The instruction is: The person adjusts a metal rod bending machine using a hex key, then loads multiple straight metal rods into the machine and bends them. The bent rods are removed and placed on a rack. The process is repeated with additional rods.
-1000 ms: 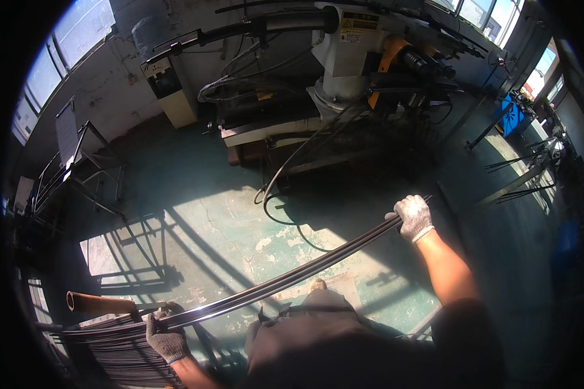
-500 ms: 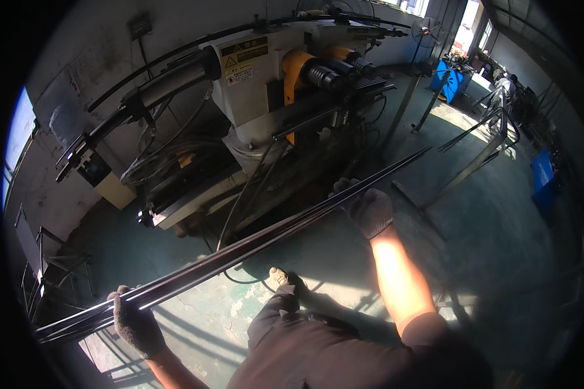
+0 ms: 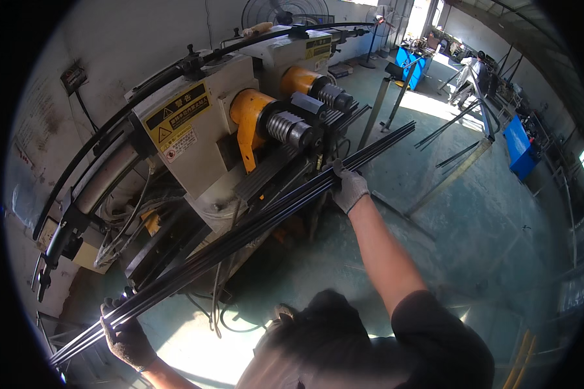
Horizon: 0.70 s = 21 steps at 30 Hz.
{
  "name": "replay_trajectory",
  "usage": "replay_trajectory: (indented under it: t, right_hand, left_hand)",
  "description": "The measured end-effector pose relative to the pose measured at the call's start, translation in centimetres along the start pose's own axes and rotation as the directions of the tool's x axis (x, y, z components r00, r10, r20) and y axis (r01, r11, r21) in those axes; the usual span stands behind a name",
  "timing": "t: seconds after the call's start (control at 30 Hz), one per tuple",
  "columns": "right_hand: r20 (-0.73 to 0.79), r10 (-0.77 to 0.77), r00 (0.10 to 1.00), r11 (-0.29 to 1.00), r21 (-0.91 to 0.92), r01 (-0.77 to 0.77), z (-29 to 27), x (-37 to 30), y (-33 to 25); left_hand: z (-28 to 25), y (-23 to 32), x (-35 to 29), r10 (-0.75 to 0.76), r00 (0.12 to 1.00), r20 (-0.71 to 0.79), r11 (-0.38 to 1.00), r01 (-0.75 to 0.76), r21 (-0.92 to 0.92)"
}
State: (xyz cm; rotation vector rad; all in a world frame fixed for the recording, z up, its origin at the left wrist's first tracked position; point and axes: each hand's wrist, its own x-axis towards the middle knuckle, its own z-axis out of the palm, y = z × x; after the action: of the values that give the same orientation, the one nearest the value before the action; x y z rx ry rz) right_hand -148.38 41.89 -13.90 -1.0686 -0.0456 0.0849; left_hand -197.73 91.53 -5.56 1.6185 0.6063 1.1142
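Observation:
A bundle of long, thin dark metal bars slants across the view from lower left to upper right. My left hand, in a grey knit glove, is closed around the bundle near its lower left end. Farther along, toward the far end, my right hand grips it too, gloved the same way, with the thumb over the top. The bars run close beside a machine with orange brackets and black ribbed rollers. More dark bars lie along the machine below the rollers.
The grey machine housing carries a long curved black rail. Hoses hang to the floor at its front. Metal stands hold more bars on the right. Blue cabinets stand farther off, and a person is in the background.
The bundle and both hands have moved toward the machine, which now looks nearer. My right arm reaches farther forward, and the bars slope more steeply across the view.

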Motion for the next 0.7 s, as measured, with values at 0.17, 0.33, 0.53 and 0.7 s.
replay_trajectory:
  t: [0.17, 0.33, 0.53, 0.7]
  right_hand:
    - [-0.317, 0.263, 0.911, 0.965, 0.105, -0.242, 0.9, 8.2, -2.8]
    - [-0.119, 0.198, 0.973, 0.903, 0.409, -0.134, 3.4, 13.4, -3.3]
    - [-0.119, 0.386, 0.915, 0.898, 0.275, -0.343, 4.1, 18.2, -1.7]
    - [-0.13, 0.227, 0.965, 0.952, -0.181, -0.248, 2.1, 22.7, 4.5]
  left_hand:
    - [5.9, -1.2, 0.3, 0.041, 0.998, 0.038, 0.665, -0.056, 0.745]
    - [14.4, -3.4, -2.2, -0.05, 0.999, 0.003, 0.839, 0.04, 0.542]
    - [21.9, -7.3, -3.6, -0.218, 0.976, -0.002, 0.779, 0.175, 0.602]
    - [29.5, -6.5, -4.1, -0.199, 0.978, 0.065, 0.803, 0.125, 0.583]
